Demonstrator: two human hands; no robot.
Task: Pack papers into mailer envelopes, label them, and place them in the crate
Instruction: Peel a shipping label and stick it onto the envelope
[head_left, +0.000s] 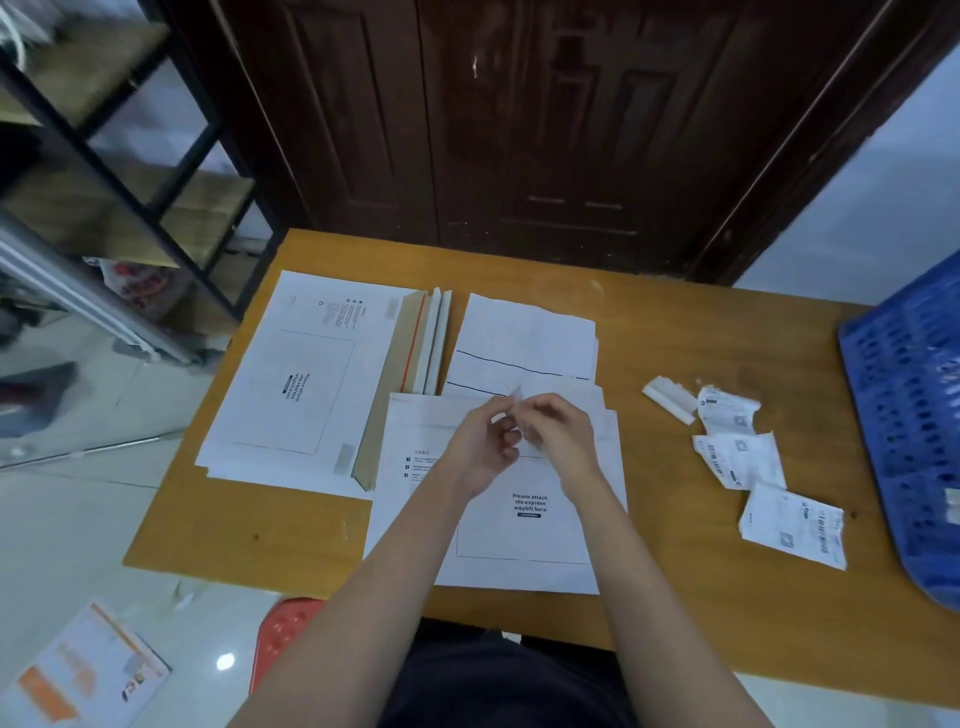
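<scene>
Dark wooden door (519, 130) behind table (727, 597); metal shelving (130, 171) left; red stool (283, 629) below.

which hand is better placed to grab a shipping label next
Right, probably. The loose labels lie on the table's right side, near the blue crate, on the right hand's side. The left hand would have to cross over. Both hands now pinch a small paper strip above the mailer envelope.
</scene>
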